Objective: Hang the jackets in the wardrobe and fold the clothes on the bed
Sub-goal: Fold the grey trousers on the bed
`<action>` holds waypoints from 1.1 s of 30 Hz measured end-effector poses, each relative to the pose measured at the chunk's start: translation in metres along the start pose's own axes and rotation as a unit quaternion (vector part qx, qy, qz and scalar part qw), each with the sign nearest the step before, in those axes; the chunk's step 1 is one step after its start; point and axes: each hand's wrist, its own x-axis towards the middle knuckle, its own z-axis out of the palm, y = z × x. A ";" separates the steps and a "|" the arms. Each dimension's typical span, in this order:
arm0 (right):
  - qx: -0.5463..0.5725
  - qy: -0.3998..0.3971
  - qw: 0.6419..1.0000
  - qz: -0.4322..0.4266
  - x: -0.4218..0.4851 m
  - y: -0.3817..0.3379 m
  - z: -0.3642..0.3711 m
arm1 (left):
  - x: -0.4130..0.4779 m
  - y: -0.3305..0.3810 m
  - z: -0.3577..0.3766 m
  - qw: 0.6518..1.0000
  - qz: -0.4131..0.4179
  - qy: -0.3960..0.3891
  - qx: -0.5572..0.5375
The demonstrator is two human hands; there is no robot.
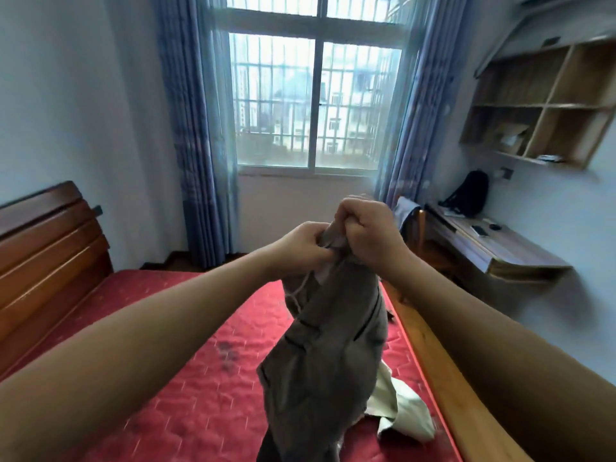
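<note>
A grey-brown garment (330, 355) with a white drawstring hangs in the air over the red mattress (186, 405). My left hand (301, 246) pinches its top edge from the left. My right hand (368, 230) grips the same bunched top edge from the right, fist closed round the cloth. Both hands sit close together at chest height. The garment's lower end falls out of the bottom of the view. A pale cream piece of clothing (405, 415) lies crumpled on the mattress just right of the hanging cloth.
A wooden headboard (43, 261) stands at the left and the bed's wooden side rail (443, 378) runs along the right. Beyond it are a desk (493, 245) with a black backpack (468, 195), wall shelves (546, 105), and a barred window (313, 101) with blue curtains.
</note>
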 end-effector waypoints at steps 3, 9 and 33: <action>-0.100 0.082 0.991 -0.014 -0.025 -0.008 0.007 | 0.001 0.008 -0.006 0.998 0.002 0.052 0.026; -0.202 -0.130 0.969 0.060 -0.099 -0.029 0.051 | 0.006 0.035 -0.032 0.979 -0.049 0.199 -0.005; -0.325 -0.212 0.915 -0.108 -0.161 0.050 0.087 | -0.052 0.027 -0.151 0.943 -0.062 0.282 0.166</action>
